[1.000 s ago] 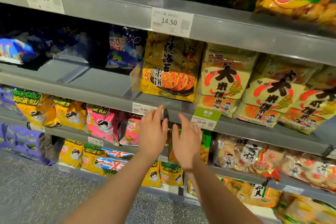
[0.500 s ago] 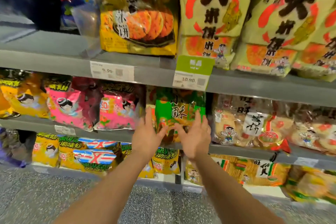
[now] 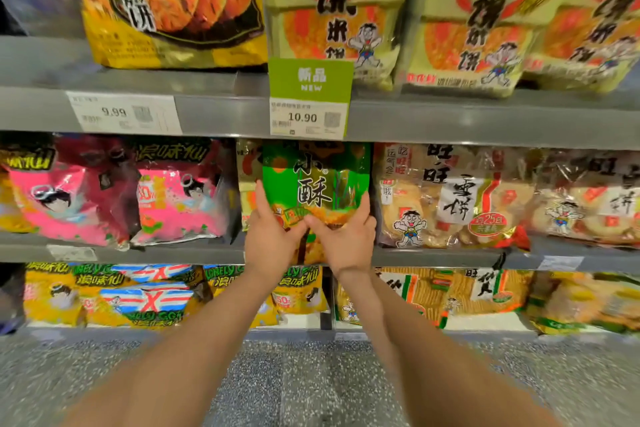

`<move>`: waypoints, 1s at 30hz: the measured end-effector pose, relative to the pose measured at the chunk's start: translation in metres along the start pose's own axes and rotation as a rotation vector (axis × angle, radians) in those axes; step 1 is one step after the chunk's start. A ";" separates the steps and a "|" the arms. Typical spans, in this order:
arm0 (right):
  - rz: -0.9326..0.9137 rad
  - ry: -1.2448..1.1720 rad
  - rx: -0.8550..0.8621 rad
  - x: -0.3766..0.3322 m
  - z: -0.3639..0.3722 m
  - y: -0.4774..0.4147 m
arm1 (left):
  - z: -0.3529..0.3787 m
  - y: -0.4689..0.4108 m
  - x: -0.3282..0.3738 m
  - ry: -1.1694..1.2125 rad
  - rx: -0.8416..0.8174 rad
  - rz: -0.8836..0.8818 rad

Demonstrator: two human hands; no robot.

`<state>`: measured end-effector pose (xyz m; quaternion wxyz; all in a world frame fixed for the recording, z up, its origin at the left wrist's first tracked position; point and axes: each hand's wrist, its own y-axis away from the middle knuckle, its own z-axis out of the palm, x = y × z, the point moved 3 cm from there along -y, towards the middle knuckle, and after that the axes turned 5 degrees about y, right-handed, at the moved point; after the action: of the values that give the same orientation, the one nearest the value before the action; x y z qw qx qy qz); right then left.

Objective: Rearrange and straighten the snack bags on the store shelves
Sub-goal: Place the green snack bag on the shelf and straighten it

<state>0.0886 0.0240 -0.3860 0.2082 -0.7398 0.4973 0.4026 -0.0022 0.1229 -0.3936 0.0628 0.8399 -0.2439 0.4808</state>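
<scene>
Green front, orange bottom: the green bag (image 3: 313, 184) is now in both hands. Half a second ago the palms were spread just short of it, touching nothing. A second ago they were up by the shelf rail above. We read the reach as over and the straightening of this bag as starting. It does not look shifted yet.

Left fingers (image 3: 260, 196) run fairly straight up the bag's 9 o'clock edge, thumb laid across the lower front. Right fingers (image 3: 363, 211) mirror that on the 3 o'clock edge, thumb also on the front. The two thumbs nearly meet at the bag's 6 o'clock. Both hands are half-closed and pinching the lower part; what the fingertips do behind it we cannot tell. Left hand (image 3: 268, 243) sits at 7 o'clock of the bag, right hand (image 3: 346, 243) at 5 o'clock.

The bag is upright at the middle shelf (image 3: 138, 250), top tucked under the rail above. Its lower end shows in front of the shelf lip, so we cannot tell whether it rests there.

- **12 o'clock:** green price tag (image 3: 310, 99), marked 10.90.
- **9 o'clock, just beside:** a paler bag (image 3: 247, 191) peeking out, then pink bags (image 3: 180, 198), crumpled and leaning.
- **3 o'clock, touching or nearly:** clear rice cracker bags (image 3: 446, 198).
- **7 o'clock, one shelf down:** yellow bags (image 3: 145, 298) piled untidily.

We judge plenty is left to do.
</scene>
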 end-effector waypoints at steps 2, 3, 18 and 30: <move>0.028 -0.004 -0.060 -0.003 -0.008 0.013 | -0.010 0.014 0.009 0.015 0.014 -0.008; 0.044 0.009 -0.080 -0.005 -0.013 0.023 | -0.017 0.023 0.013 0.017 0.023 -0.015; -0.102 0.341 -0.335 -0.122 -0.063 0.179 | -0.189 0.147 0.070 -0.005 0.285 -0.309; -0.432 0.270 -0.503 -0.232 -0.073 0.275 | -0.346 0.204 0.130 -0.057 0.719 -0.380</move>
<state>-0.1733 -0.0110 -0.1317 0.0323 -0.9025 0.2379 0.3575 -0.3121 0.0173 -0.1276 -0.1539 0.8513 0.0975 0.4919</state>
